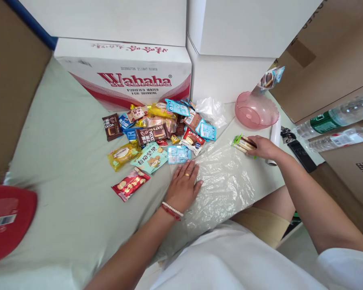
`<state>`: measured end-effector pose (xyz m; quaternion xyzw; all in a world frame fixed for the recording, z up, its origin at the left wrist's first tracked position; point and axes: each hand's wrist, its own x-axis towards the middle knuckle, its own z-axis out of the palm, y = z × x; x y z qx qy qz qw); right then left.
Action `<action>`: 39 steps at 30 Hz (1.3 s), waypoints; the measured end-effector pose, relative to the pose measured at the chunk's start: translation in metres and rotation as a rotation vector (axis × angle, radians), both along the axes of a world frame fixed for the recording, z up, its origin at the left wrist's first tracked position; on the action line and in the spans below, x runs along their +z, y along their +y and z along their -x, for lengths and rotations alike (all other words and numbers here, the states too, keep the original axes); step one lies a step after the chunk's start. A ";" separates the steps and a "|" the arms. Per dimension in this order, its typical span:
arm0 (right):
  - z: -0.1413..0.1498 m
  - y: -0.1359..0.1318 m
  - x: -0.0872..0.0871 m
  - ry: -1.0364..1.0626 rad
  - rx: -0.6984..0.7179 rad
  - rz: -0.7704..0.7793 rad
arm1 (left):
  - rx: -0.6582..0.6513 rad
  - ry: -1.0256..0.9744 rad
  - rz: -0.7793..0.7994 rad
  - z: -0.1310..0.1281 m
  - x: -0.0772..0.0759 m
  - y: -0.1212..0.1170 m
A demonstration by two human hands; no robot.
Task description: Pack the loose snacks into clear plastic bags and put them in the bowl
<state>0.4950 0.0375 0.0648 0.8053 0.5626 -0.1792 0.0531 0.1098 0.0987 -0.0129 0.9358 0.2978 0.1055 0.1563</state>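
My left hand point(183, 185) lies flat, palm down, at the left edge of a clear plastic bag point(224, 177) spread on the table. Its fingertips are right by a light blue packet point(178, 154). Off to the right, my right hand point(263, 148) is closed on a wrapped snack bar point(243, 143) with bright green wrapper ends, low over the table. A heap of packaged snacks sits beyond my left hand, among them a brown cocoa packet point(153, 134), a mint-green nut packet point(151, 158), a red packet point(131, 184) and a yellow packet point(124, 155).
Behind the snacks stands a Wahaha water carton point(133, 82). A pink clear bowl point(251, 114) and a crumpled white plastic bag point(211, 111) are at the back right. Plastic bottles point(339, 117) and a black phone-like object point(302, 156) lie farther right. Something red point(9, 221) juts in at left.
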 end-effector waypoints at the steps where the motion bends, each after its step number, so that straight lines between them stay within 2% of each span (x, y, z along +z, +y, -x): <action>1: -0.002 -0.004 0.007 -0.025 -0.023 -0.009 | -0.002 0.008 0.003 0.000 0.001 0.000; 5: -0.001 -0.022 0.037 -0.085 -0.098 -0.181 | -0.018 0.023 0.012 0.001 0.002 0.001; 7: 0.004 -0.026 0.041 -0.051 -0.094 -0.238 | -0.018 0.007 0.013 0.001 0.000 0.002; 9: 0.008 -0.024 0.034 -0.028 -0.076 -0.214 | -0.019 -0.019 0.011 0.002 -0.002 0.002; 13: 0.011 -0.014 0.003 -0.031 -0.105 -0.067 | -0.025 -0.070 0.020 0.002 -0.004 0.004; 15: 0.011 -0.011 -0.010 -0.054 -0.138 -0.044 | -0.026 -0.079 0.034 0.003 -0.003 0.003; 18: 0.008 -0.010 -0.020 -0.089 -0.150 -0.071 | -0.023 -0.051 0.045 0.002 0.000 0.002; 20: 0.005 -0.011 -0.020 -0.100 -0.140 -0.056 | -0.017 -0.026 0.049 0.001 0.002 0.001; 22: 0.003 -0.015 -0.015 -0.121 -0.130 -0.021 | -0.014 -0.015 0.060 -0.001 0.003 0.000; 24: 0.007 -0.021 -0.002 -0.147 -0.129 -0.012 | -0.013 -0.017 0.079 -0.002 0.004 -0.002; 27: 0.028 -0.028 0.026 -0.126 -0.123 -0.142 | -0.014 -0.027 0.106 -0.003 0.004 -0.002; 29: 0.056 -0.029 0.041 -0.018 -0.005 -0.230 | -0.018 -0.030 0.118 -0.003 0.004 -0.001; 32: 0.110 -0.021 0.047 0.146 0.317 -0.138 | -0.017 -0.036 0.125 -0.002 0.003 0.001; 35: 0.153 -0.005 0.034 0.142 0.529 -0.018 | -0.021 -0.060 0.125 0.002 0.000 0.004; 39: 0.170 0.008 0.012 0.060 0.635 0.042 | -0.018 -0.124 0.139 0.006 -0.008 0.009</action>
